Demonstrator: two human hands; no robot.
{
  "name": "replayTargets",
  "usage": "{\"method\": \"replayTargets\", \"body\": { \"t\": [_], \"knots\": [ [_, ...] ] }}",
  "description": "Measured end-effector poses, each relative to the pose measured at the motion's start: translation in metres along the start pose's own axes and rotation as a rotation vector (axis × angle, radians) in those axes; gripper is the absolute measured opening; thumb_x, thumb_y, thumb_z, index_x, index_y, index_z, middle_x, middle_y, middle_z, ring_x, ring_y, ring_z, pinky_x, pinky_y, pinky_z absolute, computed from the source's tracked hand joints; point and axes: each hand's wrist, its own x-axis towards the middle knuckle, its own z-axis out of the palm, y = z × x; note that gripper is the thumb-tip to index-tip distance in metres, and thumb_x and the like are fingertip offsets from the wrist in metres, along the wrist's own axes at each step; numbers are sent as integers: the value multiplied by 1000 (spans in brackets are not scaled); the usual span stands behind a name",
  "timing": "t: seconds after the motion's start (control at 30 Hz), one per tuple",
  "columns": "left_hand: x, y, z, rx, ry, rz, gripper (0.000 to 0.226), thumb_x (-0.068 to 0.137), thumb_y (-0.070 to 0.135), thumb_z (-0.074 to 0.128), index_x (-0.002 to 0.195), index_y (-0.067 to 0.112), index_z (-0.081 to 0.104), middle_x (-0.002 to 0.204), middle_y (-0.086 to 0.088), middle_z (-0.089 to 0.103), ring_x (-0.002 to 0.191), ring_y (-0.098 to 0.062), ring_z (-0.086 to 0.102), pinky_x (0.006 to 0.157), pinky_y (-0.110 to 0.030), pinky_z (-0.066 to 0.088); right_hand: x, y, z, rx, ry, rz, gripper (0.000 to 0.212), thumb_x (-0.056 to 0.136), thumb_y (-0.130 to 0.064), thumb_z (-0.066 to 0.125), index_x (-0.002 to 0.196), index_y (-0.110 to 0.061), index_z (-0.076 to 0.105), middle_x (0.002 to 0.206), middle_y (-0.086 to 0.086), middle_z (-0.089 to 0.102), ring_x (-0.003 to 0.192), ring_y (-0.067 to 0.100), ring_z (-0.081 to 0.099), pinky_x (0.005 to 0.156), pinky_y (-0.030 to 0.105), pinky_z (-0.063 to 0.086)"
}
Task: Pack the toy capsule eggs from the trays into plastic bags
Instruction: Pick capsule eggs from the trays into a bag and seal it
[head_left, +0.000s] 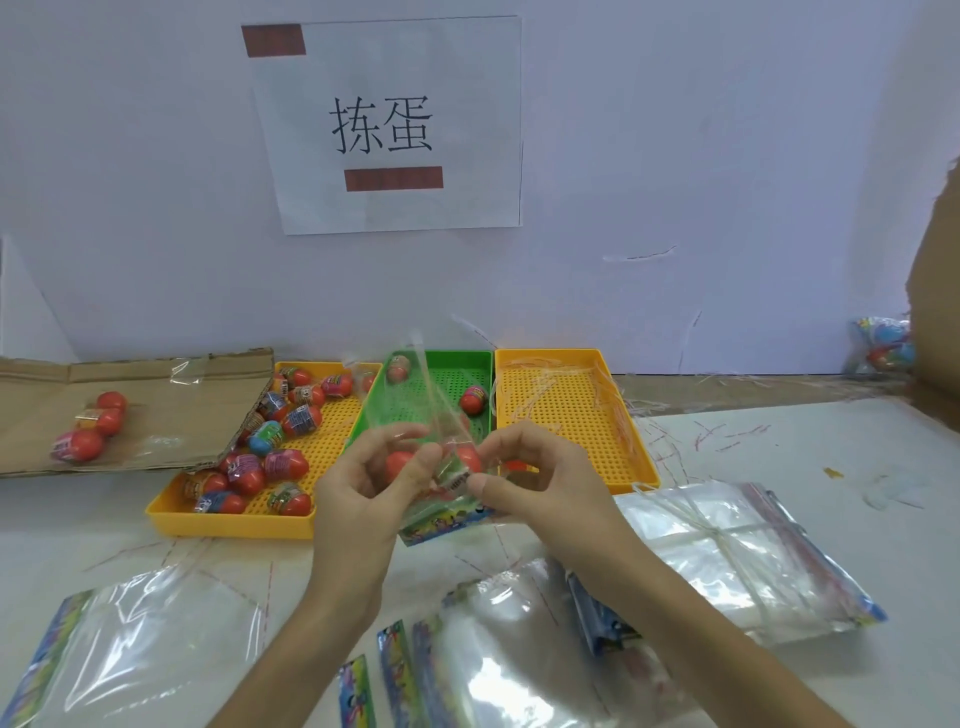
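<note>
Over the green tray (453, 375), left hand (363, 499) and right hand (540, 483) each clamp their grip on a clear bag (434, 410) of red eggs (399, 461), hiding its front; yellow trays (561, 405) flank it.

Both hands, left (363, 488) and right (540, 473), pinch a clear bag (431, 415) holding red eggs (400, 460) above the green tray (467, 364) on the table (779, 441).

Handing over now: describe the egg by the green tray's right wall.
Under the white paper sign, find the green perforated plastic tray between two yellow ones. Its red banded capsule egg lies by the right wall; another egg sits far left.
</note>
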Motion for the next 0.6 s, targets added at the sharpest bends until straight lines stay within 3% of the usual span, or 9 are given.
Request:
{"method": "replayTargets", "body": {
  "t": [0.1, 0.2, 0.27, 0.37, 0.47, 0.6],
  "knots": [
    [0, -2, -2, -50, -98, -51, 26, 78, 33, 82, 102, 27, 76, 103, -9, 74, 101, -29, 72, 82, -37, 62, 0, -1, -1, 16, 52, -20, 14, 83, -13, 83, 90, -21, 73, 86, 1, 74, 81, 24, 68, 79, 53, 59],
    [0, -3, -3, -31, -154, -52, 26, 80, 18, 78, 105, 22, 74, 104, -11, 73, 103, -32, 71, 86, -39, 61, 1, 1, -4, 33, 91, -52, 14, 80, -13, 84, 86, -21, 75, 85, 1, 75, 83, 20, 71, 75, 39, 61],
    [1, -3, -3, 8, -187, -50, 29, 78, 14, 85, 103, 25, 74, 104, -7, 75, 103, -28, 72, 86, -36, 61, 1, 4, -4, 27, 112, -88, 14, 79, -13, 85, 85, -21, 75, 84, 0, 74, 82, 21, 70, 73, 31, 58],
    [2, -2, -3, 34, -202, -77, 31, 72, 24, 83, 101, 27, 73, 103, -3, 74, 101, -24, 72, 85, -35, 62, 1, 5, -3, 34, 132, -125, 16, 80, -8, 84, 84, -20, 75, 83, 0, 75, 83, 27, 71, 75, 36, 59],
    [2, -1, -4, 32, -205, -105, 36, 70, 26, 83, 104, 26, 72, 106, -7, 73, 102, -29, 72, 84, -38, 62, 2, 6, -4, 81, 135, -128, 14, 80, -3, 83, 84, -13, 74, 84, 6, 76, 84, 33, 72, 78, 41, 60],
    [2, 2, -3, -13, -216, -129, 37, 74, 30, 91, 106, 26, 72, 109, -10, 75, 99, -30, 73, 77, -30, 59, 2, 5, -4, 95, 132, -147, 12, 81, -2, 81, 82, -6, 70, 81, 10, 75, 79, 34, 71, 72, 35, 60]
  ]
}}
